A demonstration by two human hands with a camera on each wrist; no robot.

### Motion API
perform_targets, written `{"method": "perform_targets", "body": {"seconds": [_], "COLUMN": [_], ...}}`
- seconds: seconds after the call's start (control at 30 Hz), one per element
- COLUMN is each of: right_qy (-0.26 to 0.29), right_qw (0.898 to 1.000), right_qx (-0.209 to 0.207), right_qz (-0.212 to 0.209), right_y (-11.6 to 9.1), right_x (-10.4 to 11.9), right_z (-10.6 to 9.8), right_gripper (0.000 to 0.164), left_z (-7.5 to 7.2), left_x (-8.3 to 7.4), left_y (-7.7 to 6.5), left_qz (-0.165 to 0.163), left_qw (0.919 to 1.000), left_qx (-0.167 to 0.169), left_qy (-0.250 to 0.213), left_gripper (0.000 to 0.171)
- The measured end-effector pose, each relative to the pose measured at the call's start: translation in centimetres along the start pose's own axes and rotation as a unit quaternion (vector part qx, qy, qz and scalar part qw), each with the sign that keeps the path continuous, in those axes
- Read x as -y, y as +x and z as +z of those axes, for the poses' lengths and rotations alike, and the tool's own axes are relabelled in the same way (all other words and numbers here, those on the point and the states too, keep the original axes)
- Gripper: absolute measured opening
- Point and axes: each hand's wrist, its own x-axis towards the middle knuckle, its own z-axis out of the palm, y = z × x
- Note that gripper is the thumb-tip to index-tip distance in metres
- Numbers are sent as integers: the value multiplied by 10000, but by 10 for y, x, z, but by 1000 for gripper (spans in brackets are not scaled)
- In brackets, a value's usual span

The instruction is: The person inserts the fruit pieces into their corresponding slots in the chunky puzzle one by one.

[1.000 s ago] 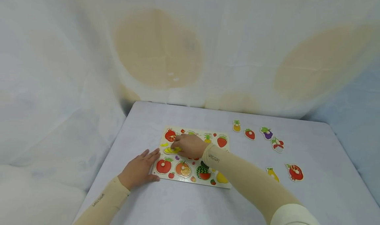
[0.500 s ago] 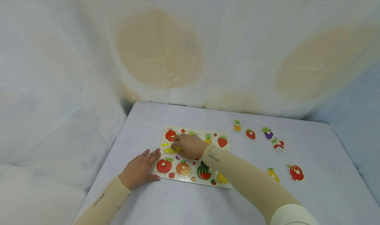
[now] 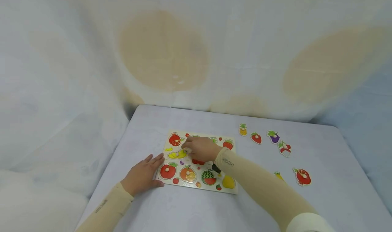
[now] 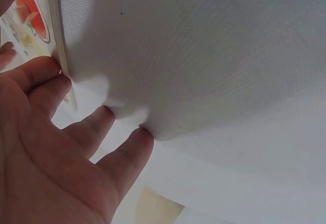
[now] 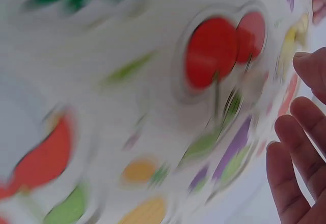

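Note:
A wooden fruit puzzle board (image 3: 196,187) lies on the table. My left hand (image 3: 142,176) is spread out, its fingertips and thumb at the board's left edge; in the left wrist view two fingers meet that edge (image 4: 60,40). Over the board's upper middle is my right hand (image 3: 202,148), fingers relaxed and parted, holding nothing in the right wrist view. Just left of its fingertips the banana piece (image 3: 173,155) sits in its slot. The apple piece (image 3: 171,172), orange piece (image 3: 184,173) and watermelon piece (image 3: 208,177) sit along the near row. The right hand hides part of the far row.
On the table right of the board lie a pineapple piece (image 3: 243,131), a strawberry piece (image 3: 256,138), a grape piece (image 3: 274,138), a cherry piece (image 3: 284,151) and a pomegranate piece (image 3: 303,177). A yellow piece (image 3: 278,175) is partly behind the right forearm.
My right hand has let go of the banana piece and shifted a little to the right, leaving the piece in its slot. My left hand stays at the board's edge.

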Motion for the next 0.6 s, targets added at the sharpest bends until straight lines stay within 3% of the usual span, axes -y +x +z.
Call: {"method": "perform_targets", "body": {"seconds": [0.2,0.37,0.6], "right_qy": [340,318,307], "right_qw": [9980,9927,9848], "right_qx": [-135,-150,-271], "right_qz": [509,1154,1689], "right_y": [-32,-67,-114], "right_x": [-29,-60,-101], "right_z": [-10,-20,-22], "right_gripper": [39,42,41], "left_z": [1,2,2], "left_x": [6,13,19], "left_y": [0,2,0], "left_qz": [9,25,-106], "left_qw": [10000,10000,9999], "left_qx": [-12,-39,-15], "left_qy": [45,8,-39], "left_gripper": [96,96,96]}}
